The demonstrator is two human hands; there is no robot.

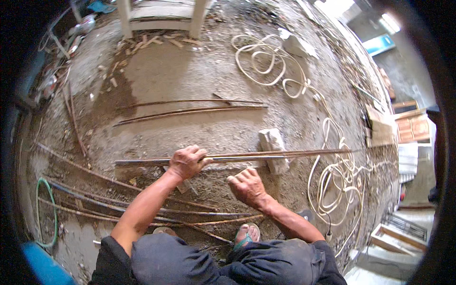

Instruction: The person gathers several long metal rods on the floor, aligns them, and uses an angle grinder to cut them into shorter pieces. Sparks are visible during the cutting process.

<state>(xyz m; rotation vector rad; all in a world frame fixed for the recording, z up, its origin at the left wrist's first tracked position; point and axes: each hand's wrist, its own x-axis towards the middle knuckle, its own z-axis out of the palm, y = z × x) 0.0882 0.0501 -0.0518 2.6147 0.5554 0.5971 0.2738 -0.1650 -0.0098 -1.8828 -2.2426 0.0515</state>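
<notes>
My left hand (187,161) is closed around a bundle of thin rusty steel rods (242,157) that lies crosswise in front of me. Toward its right part, the bundle passes over a pale, rough block (272,140) on the ground. My right hand (248,187) is curled just below the rods, apart from them and left of the block's lower end. Its palm side is hidden, so whatever it may hold cannot be made out. Beyond the bundle, a few more rusty rods (194,112) rest on the ground.
Several long rusty bars (114,205) cross the ground at my left and before my sandalled feet (247,233). Loops of white cable (332,185) sprawl on the right, with more coils (266,61) farther off. A green hose (53,213) curves at far left. A wooden frame (161,23) stands ahead.
</notes>
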